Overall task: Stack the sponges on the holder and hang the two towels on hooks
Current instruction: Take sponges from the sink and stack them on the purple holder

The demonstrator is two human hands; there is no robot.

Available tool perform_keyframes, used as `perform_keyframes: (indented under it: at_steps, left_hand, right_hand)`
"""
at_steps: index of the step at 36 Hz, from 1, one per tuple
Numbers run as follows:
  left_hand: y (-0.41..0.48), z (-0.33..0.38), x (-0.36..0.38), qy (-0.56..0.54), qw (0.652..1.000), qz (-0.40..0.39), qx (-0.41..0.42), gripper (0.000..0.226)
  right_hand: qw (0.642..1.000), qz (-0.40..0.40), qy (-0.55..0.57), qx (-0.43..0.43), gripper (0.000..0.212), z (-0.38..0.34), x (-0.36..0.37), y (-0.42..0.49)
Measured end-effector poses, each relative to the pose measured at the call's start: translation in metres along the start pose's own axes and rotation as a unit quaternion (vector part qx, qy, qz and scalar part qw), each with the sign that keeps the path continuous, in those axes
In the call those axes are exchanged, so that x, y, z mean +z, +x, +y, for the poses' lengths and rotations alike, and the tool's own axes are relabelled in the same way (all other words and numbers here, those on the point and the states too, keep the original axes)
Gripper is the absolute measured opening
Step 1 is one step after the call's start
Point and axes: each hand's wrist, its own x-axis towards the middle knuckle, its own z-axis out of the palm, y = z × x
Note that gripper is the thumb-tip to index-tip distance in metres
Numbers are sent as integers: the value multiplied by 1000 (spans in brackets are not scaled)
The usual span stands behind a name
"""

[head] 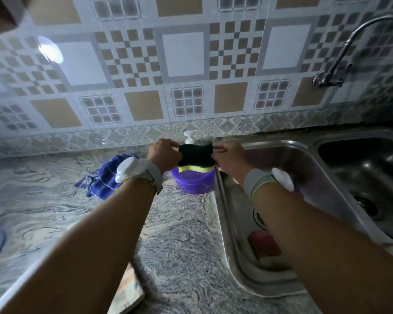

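Observation:
A dark green and yellow sponge (196, 158) is held at its two ends by my left hand (162, 155) and my right hand (229, 158), just above a purple round holder (193, 182) on the counter near the wall. A blue checked towel (104, 177) lies crumpled on the counter left of the holder, partly hidden by my left wrist. A red sponge (262, 244) lies on the steel drainboard of the sink, partly covered by my right forearm. A light cloth (128, 288) lies at the counter's near edge under my left arm.
A steel sink (361, 177) with a drainboard fills the right side, a tap (340, 53) above it on the tiled wall. A white pump bottle (190, 137) stands behind the holder. Marbled counter (43, 200) stretches to the left.

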Motion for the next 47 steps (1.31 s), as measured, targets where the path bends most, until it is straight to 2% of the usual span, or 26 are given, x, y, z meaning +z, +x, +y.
perform_keyframes:
  at_steps: [3,7,15,18,26,42,47]
  left_hand:
    - [42,-35,15,-30,999,4,-21,25]
    - [40,-41,18,-33,999,-6,-6,26]
    - [13,-27,13,38,999,-10,10,32]
    - [11,-27,12,70,997,-15,23,26]
    - [12,-31,15,98,994,-22,43,19]
    - [9,-35,15,92,995,-12,32,23]
    - [4,-24,13,79,996,0,31,27]
  right_hand:
    - [1000,-4,-17,-4,37,7,4,8]
    - [999,-7,-43,-3,39,17,14,17]
    - [996,1,-93,-17,30,22,18,21]
    - [993,10,-117,-33,24,23,17,20]
    - [986,-5,-161,-45,27,28,15,16]
    - [981,-36,-184,-43,37,22,14,11]
    - [985,-19,-160,-64,29,17,-1,5]
